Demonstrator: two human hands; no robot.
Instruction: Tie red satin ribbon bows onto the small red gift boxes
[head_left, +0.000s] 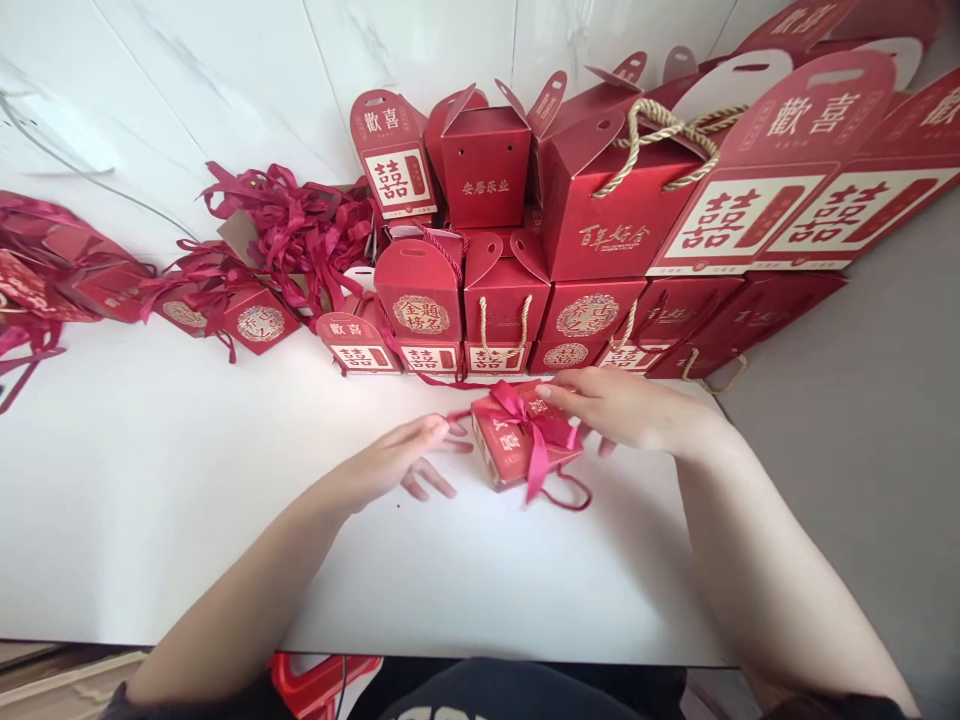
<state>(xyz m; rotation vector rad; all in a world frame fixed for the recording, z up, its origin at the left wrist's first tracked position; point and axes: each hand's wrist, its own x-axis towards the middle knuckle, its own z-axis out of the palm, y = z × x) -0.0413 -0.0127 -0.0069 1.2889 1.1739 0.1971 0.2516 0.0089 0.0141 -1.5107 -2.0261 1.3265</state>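
A small red gift box (pixel 501 452) with white and gold characters lies on the white table in front of me. A shiny crimson ribbon (pixel 537 462) is tied in a bow over its top, and a thin dark red cord (pixel 574 500) loops out at its near right. My left hand (pixel 401 460) is at the box's left, thumb and forefinger pinched at a ribbon end, the other fingers spread. My right hand (pixel 630 408) grips the box's far right corner, thumb on top; its fingertips are partly hidden.
Stacked red boxes (pixel 502 280), some with gold rope handles (pixel 660 135), stand along the tiled wall. A heap of crimson ribbons (pixel 307 225) lies at the back left, near ribbon-tied boxes (pixel 259 318). A grey panel (pixel 840 430) borders the right. Below the table edge shows a red plastic object (pixel 315 685).
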